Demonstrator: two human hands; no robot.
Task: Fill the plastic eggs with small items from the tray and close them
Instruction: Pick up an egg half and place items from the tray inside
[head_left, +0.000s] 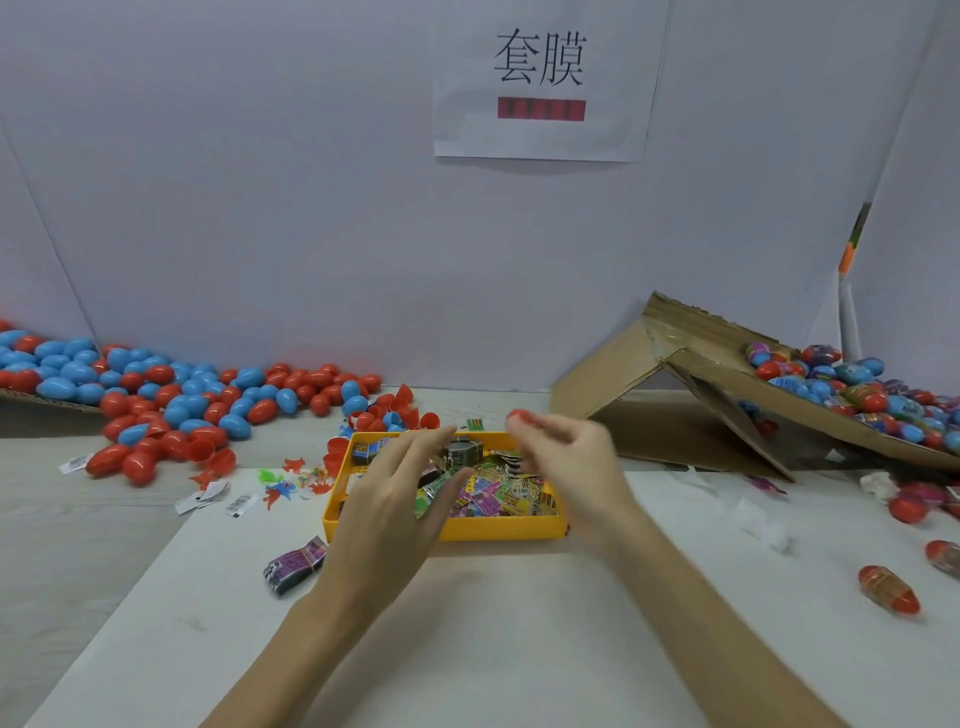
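Note:
A yellow tray (493, 530) full of small printed paper items sits at the table's middle. My left hand (395, 499) reaches over the tray's left half with fingers stretched out, and a green paper slip (431, 493) sits between thumb and fingers. My right hand (566, 457) hovers above the tray's right side, blurred, its fingertips pinching a red plastic egg piece (518, 417). Whether that piece is a half or a whole egg cannot be told.
A heap of red and blue eggs (156, 395) covers the left back of the table. Open red halves (395, 410) lie behind the tray. A cardboard ramp (727, 395) holding wrapped eggs (852, 384) rises at right. Small plastic toys (291, 483), a bundle of slips (296, 564) and a wrapped egg (888, 590) lie around.

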